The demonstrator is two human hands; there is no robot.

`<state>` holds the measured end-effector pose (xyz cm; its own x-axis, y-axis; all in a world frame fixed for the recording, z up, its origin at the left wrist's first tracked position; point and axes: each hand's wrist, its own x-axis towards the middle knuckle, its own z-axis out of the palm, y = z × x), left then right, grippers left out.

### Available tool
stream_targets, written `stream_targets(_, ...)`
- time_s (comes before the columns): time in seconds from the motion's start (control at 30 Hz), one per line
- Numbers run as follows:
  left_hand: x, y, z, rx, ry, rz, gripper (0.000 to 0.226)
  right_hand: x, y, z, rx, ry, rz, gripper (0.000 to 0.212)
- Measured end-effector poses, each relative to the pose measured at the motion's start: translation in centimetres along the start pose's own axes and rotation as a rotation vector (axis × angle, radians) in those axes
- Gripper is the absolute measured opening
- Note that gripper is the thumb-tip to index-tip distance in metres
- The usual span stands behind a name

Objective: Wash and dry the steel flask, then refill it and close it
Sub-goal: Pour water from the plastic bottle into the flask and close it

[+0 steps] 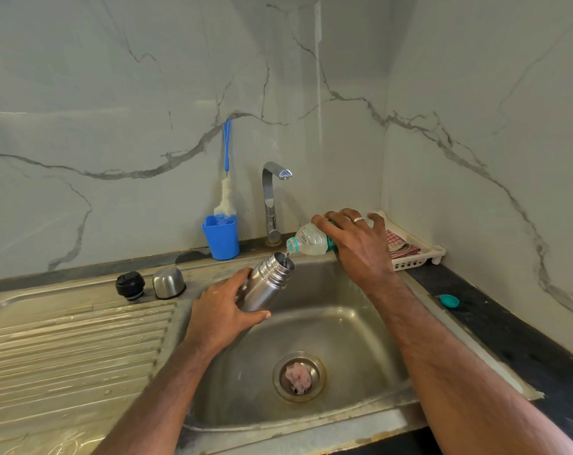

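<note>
Steel sink basin point(344, 326) holds a pink scrap in its drain. Above it, left hand point(222, 310) grips the tilted, open cylindrical steel flask point(268, 284); right hand point(360, 244) grips a clear plastic water bottle point(308, 239), pouring into the mouth. Misalignment risks spillage; overfilling is likely. Black stopper point(130, 285) and steel cup lid point(168, 282) rest on the drainboard.

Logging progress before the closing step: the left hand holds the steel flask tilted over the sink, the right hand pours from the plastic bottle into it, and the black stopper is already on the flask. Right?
Not quite. The head view shows the steel flask open-mouthed; the black stopper sits on the drainboard. The left hand and the right hand with the plastic bottle are as stated.
</note>
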<state>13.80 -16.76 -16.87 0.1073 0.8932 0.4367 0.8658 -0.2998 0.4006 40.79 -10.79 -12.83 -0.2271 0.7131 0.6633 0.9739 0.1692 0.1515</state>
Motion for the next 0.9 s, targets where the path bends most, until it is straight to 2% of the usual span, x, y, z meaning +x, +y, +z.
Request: stream_targets(0.9, 0.1, -0.05, 0.21, 0.024, -0.042, -0.03, 0.102, 0.08, -0.02, 0.08, -0.007, -0.002, 0.013, 0.081)
